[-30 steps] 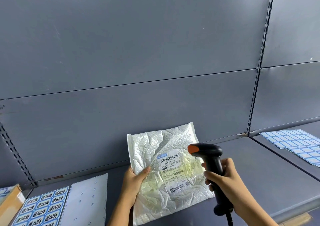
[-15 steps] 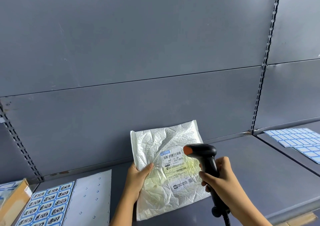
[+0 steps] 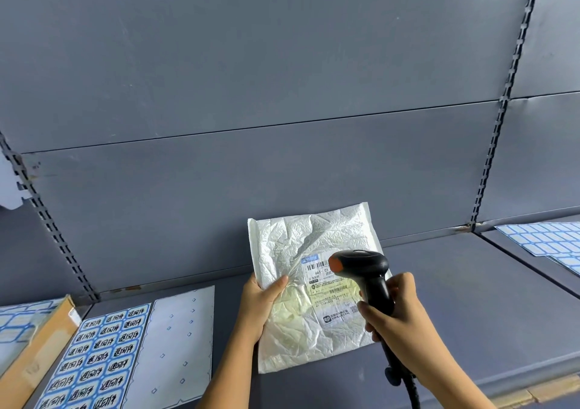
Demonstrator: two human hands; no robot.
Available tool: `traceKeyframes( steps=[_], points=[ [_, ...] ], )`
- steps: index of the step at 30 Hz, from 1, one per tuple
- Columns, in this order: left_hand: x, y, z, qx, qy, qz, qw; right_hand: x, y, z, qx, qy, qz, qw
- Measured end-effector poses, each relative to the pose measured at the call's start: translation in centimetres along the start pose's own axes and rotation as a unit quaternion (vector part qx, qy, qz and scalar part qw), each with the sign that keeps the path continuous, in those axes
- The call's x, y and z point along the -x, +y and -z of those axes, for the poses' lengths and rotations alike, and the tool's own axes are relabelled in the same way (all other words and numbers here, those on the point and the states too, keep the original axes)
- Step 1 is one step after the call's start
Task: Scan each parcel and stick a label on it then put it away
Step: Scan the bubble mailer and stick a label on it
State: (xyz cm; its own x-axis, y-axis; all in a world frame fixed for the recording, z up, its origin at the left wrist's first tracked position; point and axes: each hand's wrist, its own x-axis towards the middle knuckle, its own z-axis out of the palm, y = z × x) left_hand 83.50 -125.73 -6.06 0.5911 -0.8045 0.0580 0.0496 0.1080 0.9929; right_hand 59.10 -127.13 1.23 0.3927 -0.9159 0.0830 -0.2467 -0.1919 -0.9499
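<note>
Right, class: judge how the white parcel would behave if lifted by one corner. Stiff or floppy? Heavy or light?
Probably floppy: the parcel looks like a thin, heavily creased bag. Likely light, since the left hand grips it by one edge only. It is unlikely to roll, because it looks flat.

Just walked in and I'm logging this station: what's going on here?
Someone is scanning a parcel. The left hand holds it by its left edge, with the shipping label facing the camera. The right hand grips a black scanner, its nose aimed at that label. Sticker sheets lie on the shelf to the left, untouched.
</note>
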Motion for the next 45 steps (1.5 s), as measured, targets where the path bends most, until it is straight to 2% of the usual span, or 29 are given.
traceKeyframes(
  steps=[14, 18, 21, 25, 27, 32, 34, 37, 39, 41, 42, 45],
  points=[
    [0.1, 0.2, -0.1, -0.002, 0.006, 0.006, 1.0, 0.1, 0.3, 0.1, 0.003, -0.031, -0.001, 1.0],
    [0.1, 0.2, -0.2, -0.005, 0.006, 0.004, 1.0, 0.1, 0.4, 0.2, -0.011, -0.02, 0.002, 1.0],
    [0.2, 0.4, -0.2, -0.01, 0.011, 0.002, 1.0, -0.3, 0.4, 0.9, -0.054, 0.022, 0.004, 0.998],
    [0.2, 0.4, -0.4, -0.028, 0.015, -0.005, 0.999, -3.3, 2.5, 3.3, -0.191, 0.105, -0.056, 0.974],
    [0.1, 0.2, -0.4, -0.037, 0.02, -0.007, 0.999, -5.0, 4.4, 5.0, -0.203, 0.133, -0.102, 0.965],
    [0.2, 0.6, -0.5, -0.055, 0.025, -0.01, 0.998, -7.4, 8.3, 8.3, -0.268, 0.121, -0.207, 0.933],
    [0.3, 0.8, -0.6, -0.062, 0.031, -0.01, 0.998, -7.7, 9.2, 8.7, -0.266, 0.101, -0.226, 0.932],
    [0.3, 0.8, -0.5, -0.064, 0.034, -0.006, 0.997, -8.0, 9.2, 8.6, -0.211, 0.115, -0.223, 0.945],
    [0.2, 0.6, -0.3, -0.061, 0.031, -0.001, 0.998, -8.0, 9.0, 8.4, -0.052, 0.137, -0.191, 0.971],
    [0.2, 0.6, -0.3, -0.054, 0.028, 0.003, 0.998, -8.0, 8.8, 8.4, 0.142, 0.171, -0.141, 0.965],
    [0.2, 0.7, -0.4, -0.054, 0.028, 0.002, 0.998, -7.8, 8.8, 8.4, 0.185, 0.189, -0.121, 0.957],
    [0.5, 1.0, -0.6, -0.06, 0.037, 0.0, 0.998, -7.1, 9.4, 8.6, 0.185, 0.233, -0.094, 0.95]
  ],
)
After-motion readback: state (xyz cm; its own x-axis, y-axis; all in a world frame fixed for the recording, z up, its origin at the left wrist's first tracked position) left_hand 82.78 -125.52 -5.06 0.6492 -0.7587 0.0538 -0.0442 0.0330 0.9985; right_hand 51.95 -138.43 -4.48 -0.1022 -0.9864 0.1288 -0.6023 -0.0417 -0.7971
